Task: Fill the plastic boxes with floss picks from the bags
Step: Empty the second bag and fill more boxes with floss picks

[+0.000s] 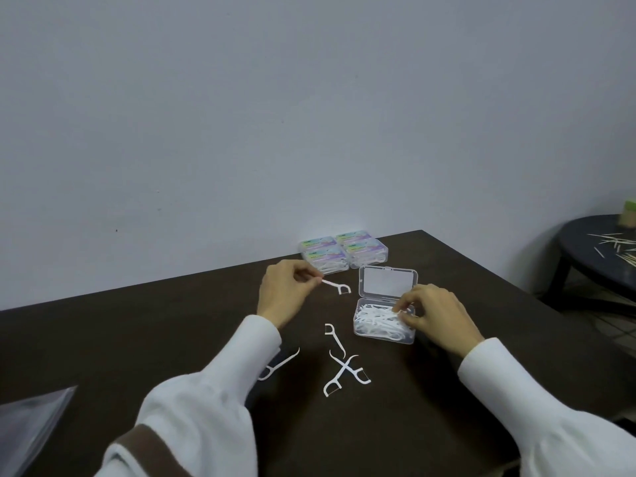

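On the table:
Left hand: pinching a floss pick.
Right hand: fingers curling onto picks inside the open box.

The tabletop is dark brown. White floss picks lie on it. The open box is clear plastic; the closed boxes carry pastel rainbow labels. The sleeves are white with a brown band. The wall is pale grey-blue.
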